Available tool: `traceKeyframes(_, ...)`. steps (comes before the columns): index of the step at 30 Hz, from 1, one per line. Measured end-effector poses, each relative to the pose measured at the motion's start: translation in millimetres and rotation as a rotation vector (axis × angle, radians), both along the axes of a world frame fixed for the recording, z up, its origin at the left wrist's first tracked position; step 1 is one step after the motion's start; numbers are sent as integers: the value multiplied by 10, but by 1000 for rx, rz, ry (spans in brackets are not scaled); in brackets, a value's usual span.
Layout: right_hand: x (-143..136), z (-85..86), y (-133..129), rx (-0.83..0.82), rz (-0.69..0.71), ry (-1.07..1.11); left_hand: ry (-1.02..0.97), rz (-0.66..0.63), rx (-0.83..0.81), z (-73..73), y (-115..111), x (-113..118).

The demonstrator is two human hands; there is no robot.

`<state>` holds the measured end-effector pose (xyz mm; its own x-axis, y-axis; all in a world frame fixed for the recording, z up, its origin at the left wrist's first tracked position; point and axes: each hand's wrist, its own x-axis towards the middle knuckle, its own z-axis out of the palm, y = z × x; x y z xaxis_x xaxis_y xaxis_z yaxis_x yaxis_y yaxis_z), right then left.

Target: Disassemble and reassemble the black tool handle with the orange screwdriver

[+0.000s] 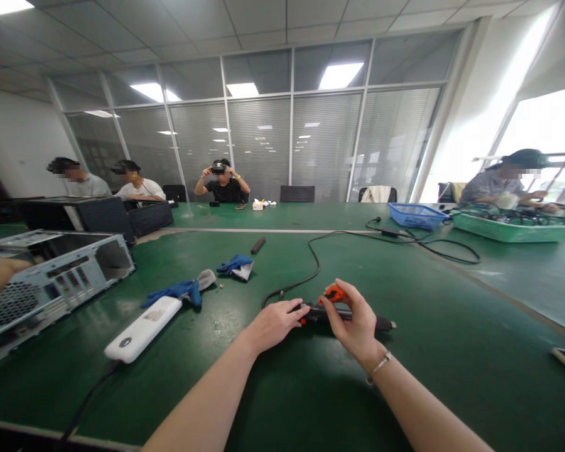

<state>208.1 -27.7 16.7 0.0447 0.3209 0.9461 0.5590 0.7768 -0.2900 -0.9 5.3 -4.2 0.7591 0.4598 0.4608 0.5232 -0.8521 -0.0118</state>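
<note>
A black corded electric screwdriver [383,324] lies on the green table in front of me, its metal tip pointing right. My left hand [275,323] rests with its fingers closed on the cable end, where a bit of orange shows. Just above the screwdriver's body, my right hand [355,317] pinches a small orange and black piece [335,292] between thumb and fingers. That piece's exact kind is unclear, as the fingers cover part of it. From the screwdriver's left end, a black cable [316,260] curves away across the table.
To the left lie a white elongated box [144,329] with a cord, blue gloves [179,292] and an open metal computer case [61,282], with another person's hand [0,276] on it. A blue basket [417,218] and a green basket [513,231] stand far right. Several people sit around.
</note>
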Motion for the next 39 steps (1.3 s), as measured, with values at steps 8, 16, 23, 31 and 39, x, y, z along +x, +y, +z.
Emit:
traceKeyframes(8,-7,-18,16,-91,-20,106,47,25,22,23,-15,-8)
traceKeyframes(16,-2,-76,72,-129,3,107,14,24,-24,6,-3,0)
traceKeyframes(23,-8,-85,80,-142,61,29,-7,29,-42,-26,4,3)
traceKeyframes(31,-49,16,19,-189,150,-146,-19,43,-77,8,-29,9)
traceKeyframes(39,-43,-35,42,-199,49,-4,-11,71,-79,24,-47,14)
